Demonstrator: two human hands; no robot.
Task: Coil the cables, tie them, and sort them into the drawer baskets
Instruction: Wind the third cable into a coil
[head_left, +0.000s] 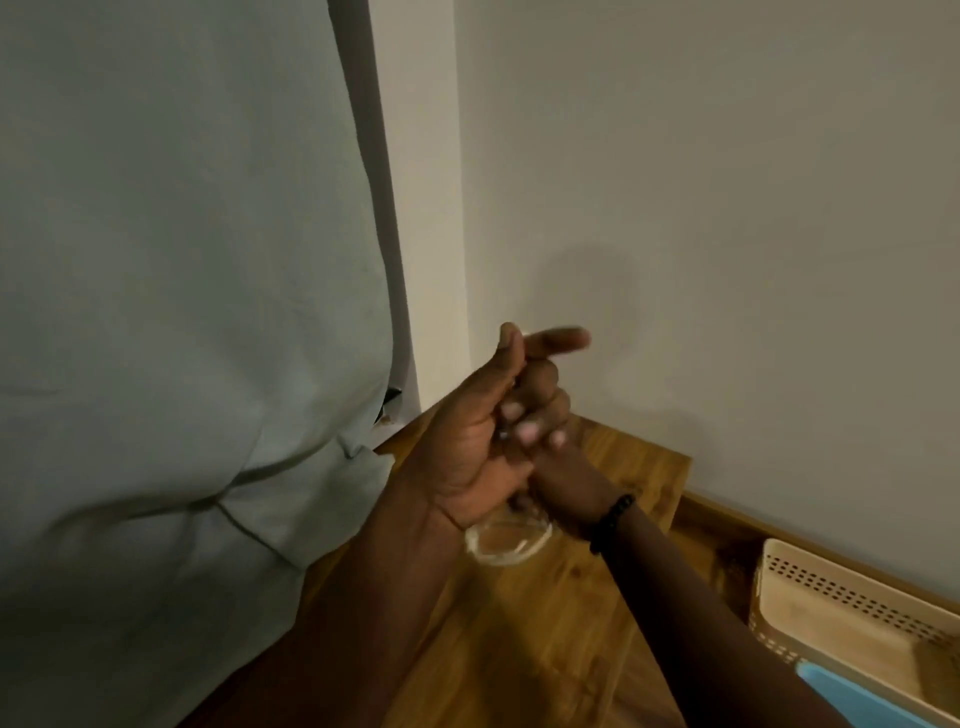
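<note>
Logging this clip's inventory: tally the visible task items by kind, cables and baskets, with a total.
Coiled white cable, hanging below both hands: 1
Beige perforated basket: 1
Blue basket, only a corner in view: 1
Total: 3

The upper part of the coiled white cable (508, 543) is hidden behind the clasped hands at centre frame; the beige basket (852, 613) is cut off at the lower right edge.

Pale curtain (171, 312) hanging close along the left, wall (727, 208) closing off the wooden top (545, 613) behind, beige basket (841, 603) sitting at the right edge
</note>
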